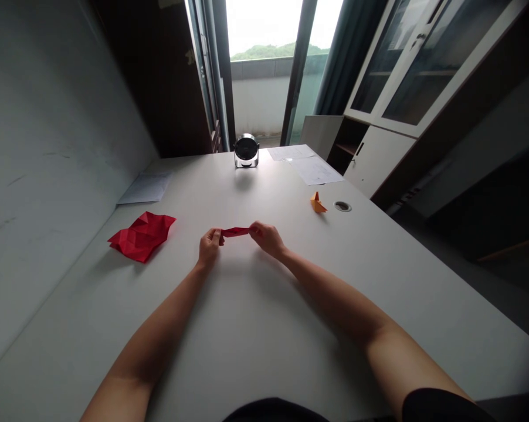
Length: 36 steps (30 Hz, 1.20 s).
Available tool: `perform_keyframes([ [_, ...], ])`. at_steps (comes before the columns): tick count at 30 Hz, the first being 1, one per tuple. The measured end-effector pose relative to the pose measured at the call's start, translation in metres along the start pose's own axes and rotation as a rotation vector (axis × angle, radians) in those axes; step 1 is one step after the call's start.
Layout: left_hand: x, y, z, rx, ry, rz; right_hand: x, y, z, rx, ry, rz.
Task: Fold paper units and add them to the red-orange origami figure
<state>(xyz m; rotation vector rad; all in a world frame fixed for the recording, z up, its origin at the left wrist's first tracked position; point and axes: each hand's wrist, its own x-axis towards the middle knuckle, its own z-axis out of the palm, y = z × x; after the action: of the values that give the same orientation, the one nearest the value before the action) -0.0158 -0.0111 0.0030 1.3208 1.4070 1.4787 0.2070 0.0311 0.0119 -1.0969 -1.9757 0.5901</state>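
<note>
A narrow folded strip of red paper (pixel 236 232) stretches between my two hands, just above the table. My left hand (pixel 210 243) pinches its left end, and my right hand (pixel 267 237) pinches the right end. Both hands have their fingers closed on the paper. To the left lies a creased red paper sheet (pixel 143 235), partly opened out and lifted off the table in places. On the right stands a small orange folded-paper figure (pixel 318 203), apart from my right hand.
The white table (pixel 255 328) meets a wall on the left. A small round fan (pixel 246 149) stands at the far edge. White papers (pixel 315 170) lie at the back right, another stack (pixel 145 188) at the back left. A cable hole (pixel 342 206) is near the right edge.
</note>
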Motion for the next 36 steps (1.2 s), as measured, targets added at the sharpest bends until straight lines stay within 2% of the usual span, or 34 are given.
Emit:
perform_keyframes([
  [4,-0.005,0.003,-0.002,0.169,-0.023,0.064,0.002,-0.003,-0.008,-0.176,-0.061,-0.097],
  [9,-0.011,0.009,-0.001,0.33,-0.106,0.153,0.003,-0.004,-0.013,-0.226,-0.152,-0.157],
  [25,0.001,-0.006,-0.004,0.033,0.011,0.054,0.008,0.013,-0.019,-0.234,-0.132,-0.064],
  [28,0.002,-0.007,-0.005,0.05,-0.001,0.032,0.018,0.029,-0.034,-0.25,-0.079,0.0],
  [30,0.002,-0.007,-0.005,0.092,-0.035,0.025,0.026,0.045,-0.051,-0.304,0.016,0.085],
  [36,-0.003,-0.003,-0.003,0.255,-0.158,0.052,0.024,0.102,-0.105,-0.49,0.347,0.501],
])
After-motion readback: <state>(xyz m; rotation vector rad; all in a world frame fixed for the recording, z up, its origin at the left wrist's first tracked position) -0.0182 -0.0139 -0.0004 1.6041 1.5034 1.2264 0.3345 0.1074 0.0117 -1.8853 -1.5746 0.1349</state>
